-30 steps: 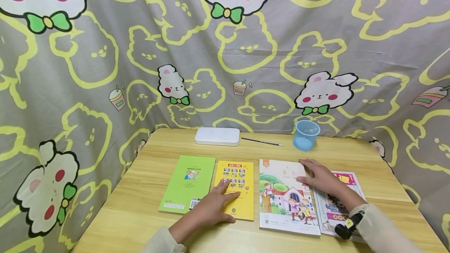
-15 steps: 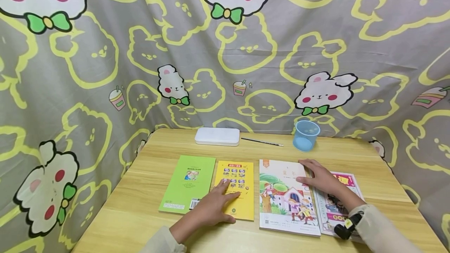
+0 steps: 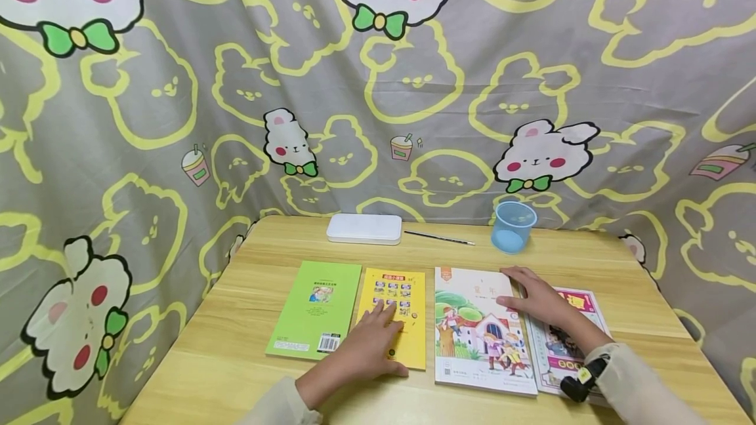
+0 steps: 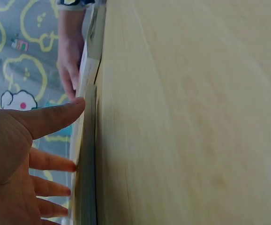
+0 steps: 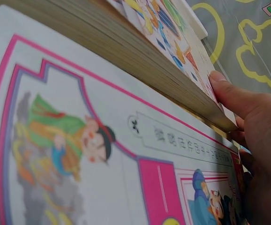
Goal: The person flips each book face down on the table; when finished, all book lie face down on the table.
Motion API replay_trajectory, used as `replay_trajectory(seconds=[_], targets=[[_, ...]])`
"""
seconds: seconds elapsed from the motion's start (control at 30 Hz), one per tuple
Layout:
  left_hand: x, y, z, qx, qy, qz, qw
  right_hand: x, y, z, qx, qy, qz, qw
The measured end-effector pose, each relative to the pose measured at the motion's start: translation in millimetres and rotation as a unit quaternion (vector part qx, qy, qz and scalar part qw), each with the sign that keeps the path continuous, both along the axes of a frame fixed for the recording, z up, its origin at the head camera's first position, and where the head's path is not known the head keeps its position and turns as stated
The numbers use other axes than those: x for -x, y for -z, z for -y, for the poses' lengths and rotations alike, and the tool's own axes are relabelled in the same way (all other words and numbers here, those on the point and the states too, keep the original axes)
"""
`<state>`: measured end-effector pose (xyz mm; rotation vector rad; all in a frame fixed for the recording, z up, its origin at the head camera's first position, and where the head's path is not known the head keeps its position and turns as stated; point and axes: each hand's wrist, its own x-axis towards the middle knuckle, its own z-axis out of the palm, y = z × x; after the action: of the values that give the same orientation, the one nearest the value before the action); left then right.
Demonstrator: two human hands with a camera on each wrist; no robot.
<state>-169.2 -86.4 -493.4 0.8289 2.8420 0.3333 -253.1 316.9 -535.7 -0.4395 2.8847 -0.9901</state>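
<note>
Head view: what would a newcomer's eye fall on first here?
Probably the rabbit-print curtain, filling the back and the left side. Next, the row of four books on the table: green, yellow, white and pink-framed, left to right. Then the hands: the left hand spread over the yellow book, the right hand at the white book's far right corner.

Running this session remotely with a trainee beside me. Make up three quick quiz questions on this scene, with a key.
1. Over which book are the fingers of the left hand spread?
2. True or false: the blue cup stands to the right of the white case.
3. Fill in: the thumb of the right hand touches the cover of the ____.

Key: 1. The yellow book. 2. True. 3. White illustrated book.
</note>
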Motion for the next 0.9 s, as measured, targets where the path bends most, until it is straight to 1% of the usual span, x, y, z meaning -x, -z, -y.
replay_trajectory(seconds=[0.13,0.27,0.33,0.67,0.9], targets=[[-1.0,0.6,-8.9,0.004,0.019,-0.007,0.9998,-0.4,-0.5,0.0,0.002,0.0,0.002,1.0],[-1.5,1.6,-18.3,0.018,0.04,-0.017,0.9989,-0.7,-1.0,0.4,0.001,0.002,0.004,1.0],[-1.5,2.0,-23.1,0.021,0.045,-0.017,0.9986,-0.8,-1.4,0.7,0.0,0.002,0.006,1.0],[-3.2,7.5,-41.0,0.013,0.051,0.01,0.9986,-1.6,-4.1,1.7,0.003,-0.001,0.008,1.0],[-4.1,8.0,-46.2,0.009,0.054,0.01,0.9985,-1.7,-2.1,1.1,0.003,0.0,0.009,1.0]])
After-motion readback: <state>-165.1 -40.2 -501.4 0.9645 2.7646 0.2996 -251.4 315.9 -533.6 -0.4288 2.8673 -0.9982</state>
